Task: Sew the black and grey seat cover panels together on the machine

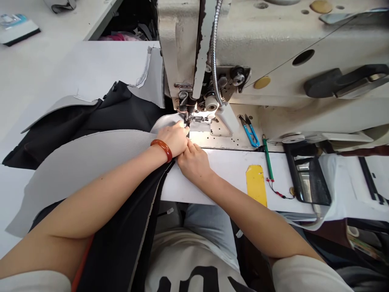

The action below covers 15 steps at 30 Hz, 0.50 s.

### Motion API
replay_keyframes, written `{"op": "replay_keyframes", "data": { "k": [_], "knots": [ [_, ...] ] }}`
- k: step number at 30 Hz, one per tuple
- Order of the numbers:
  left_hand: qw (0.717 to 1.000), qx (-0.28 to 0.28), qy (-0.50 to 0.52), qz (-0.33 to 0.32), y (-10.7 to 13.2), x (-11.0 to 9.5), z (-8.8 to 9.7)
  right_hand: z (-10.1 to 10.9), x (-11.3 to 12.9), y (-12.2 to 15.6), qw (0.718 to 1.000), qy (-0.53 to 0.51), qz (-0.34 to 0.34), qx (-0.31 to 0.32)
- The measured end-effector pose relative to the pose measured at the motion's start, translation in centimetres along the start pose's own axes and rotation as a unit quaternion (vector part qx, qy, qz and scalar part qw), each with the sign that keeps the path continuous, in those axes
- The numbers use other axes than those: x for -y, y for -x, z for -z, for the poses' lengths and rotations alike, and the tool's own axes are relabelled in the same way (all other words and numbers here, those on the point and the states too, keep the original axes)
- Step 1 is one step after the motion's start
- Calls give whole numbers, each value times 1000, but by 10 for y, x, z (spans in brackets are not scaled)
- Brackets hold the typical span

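My left hand [172,138], with an amber bangle at the wrist, presses on grey and black fabric [103,152] right in front of the sewing machine's needle area [187,117]. Close against it, my right hand [194,162] pinches the fabric's edge, its fingers closed. The fingertips of both hands almost meet, and the bit of cloth between them is mostly hidden. From there the fabric spreads left over the table, grey side up in part, and a black length [127,227] hangs down toward my lap. A lamp lights the presser foot.
Blue thread snips [249,132] lie on the machine bed, right of the needle. Beyond them are a green pen [268,160], a yellow card [256,184] and a dark phone-like device [308,174]. The machine's head [273,44] overhangs the back.
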State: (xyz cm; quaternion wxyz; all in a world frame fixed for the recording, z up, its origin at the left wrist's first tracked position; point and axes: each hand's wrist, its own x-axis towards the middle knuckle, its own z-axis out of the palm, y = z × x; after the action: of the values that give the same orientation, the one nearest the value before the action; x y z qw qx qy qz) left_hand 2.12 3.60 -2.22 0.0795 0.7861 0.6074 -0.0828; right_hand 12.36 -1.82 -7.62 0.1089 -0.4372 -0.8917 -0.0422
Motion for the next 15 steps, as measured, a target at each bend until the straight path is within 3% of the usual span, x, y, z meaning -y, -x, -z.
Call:
{"op": "replay_keyframes", "data": {
  "k": [15],
  "knots": [
    [999, -46, 20, 4, -14, 3, -2, 7, -6, -11, 998, -19, -29, 46]
  ]
}}
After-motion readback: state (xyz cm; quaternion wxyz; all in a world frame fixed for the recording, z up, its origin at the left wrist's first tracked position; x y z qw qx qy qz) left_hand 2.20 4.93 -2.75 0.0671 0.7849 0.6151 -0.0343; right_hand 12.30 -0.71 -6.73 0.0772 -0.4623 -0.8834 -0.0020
